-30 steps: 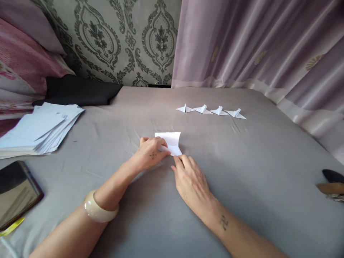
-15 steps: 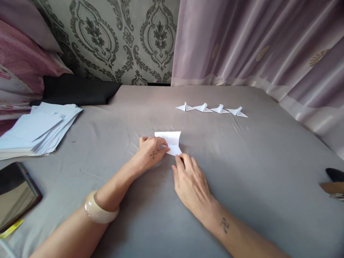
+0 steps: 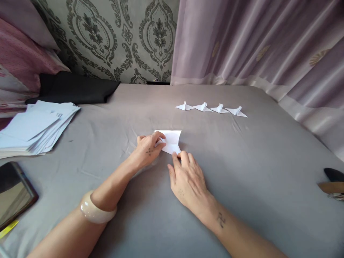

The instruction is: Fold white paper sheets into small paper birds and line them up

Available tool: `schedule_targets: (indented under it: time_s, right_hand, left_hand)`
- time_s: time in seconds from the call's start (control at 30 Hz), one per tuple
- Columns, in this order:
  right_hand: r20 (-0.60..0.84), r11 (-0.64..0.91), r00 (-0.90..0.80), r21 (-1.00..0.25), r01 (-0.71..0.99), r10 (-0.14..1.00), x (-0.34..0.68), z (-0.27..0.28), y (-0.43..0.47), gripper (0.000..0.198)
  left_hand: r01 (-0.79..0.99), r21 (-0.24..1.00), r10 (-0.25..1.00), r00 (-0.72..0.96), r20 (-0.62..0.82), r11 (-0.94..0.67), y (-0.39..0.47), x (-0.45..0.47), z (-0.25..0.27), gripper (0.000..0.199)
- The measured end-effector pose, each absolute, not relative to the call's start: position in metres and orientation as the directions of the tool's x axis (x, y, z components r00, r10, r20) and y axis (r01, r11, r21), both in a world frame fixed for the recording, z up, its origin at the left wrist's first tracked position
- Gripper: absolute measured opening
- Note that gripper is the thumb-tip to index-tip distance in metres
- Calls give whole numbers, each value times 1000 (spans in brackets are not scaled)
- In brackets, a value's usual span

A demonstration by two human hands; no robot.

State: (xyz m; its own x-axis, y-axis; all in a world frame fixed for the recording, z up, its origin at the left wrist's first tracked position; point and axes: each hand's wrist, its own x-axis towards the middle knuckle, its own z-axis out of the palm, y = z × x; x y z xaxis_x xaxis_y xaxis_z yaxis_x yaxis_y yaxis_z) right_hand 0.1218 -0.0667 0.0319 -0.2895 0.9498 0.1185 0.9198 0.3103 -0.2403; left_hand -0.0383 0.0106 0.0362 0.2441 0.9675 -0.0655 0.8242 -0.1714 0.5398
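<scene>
A small folded piece of white paper [image 3: 172, 138] lies on the grey cloth in front of me, with a crease across it and its upper flap raised. My left hand [image 3: 149, 147] has the left side of the paper between thumb and fingers; that side is partly hidden. At the lower right corner, the fingertips of my right hand [image 3: 188, 177] touch the paper, while the thumb is spread away from it. Further back, several folded paper birds [image 3: 205, 107] stand in a row, nearly tip to tip.
A stack of white paper [image 3: 34, 125] lies at the left, with a black cloth [image 3: 75, 87] behind it. Nearer me is a phone [image 3: 16, 195] beside something yellow [image 3: 9, 229]. At the right edge sits a brown object [image 3: 331, 187]. Curtains [image 3: 242, 43] hang behind the surface.
My left fingers have shifted slightly left on the paper, showing more of its middle. The right thumb has spread a little further from the fingers. The birds stay in place.
</scene>
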Motion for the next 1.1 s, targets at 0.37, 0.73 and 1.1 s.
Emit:
schedule_targets:
  time_s: [0.37, 0.73, 1.1]
  right_hand:
    - [126, 362, -339, -320, 876, 932, 134, 33, -67, 40]
    - [147, 364, -339, -211, 907, 929, 122, 32, -57, 38]
    - [144, 385, -364, -172, 907, 920, 124, 38, -70, 37]
  left_hand:
    - [758, 644, 968, 225, -114, -100, 12, -43, 44, 24]
    - [668, 741, 967, 226, -115, -68, 14, -43, 44, 27]
    - [677, 725, 951, 290, -105, -126, 10, -46, 47, 27]
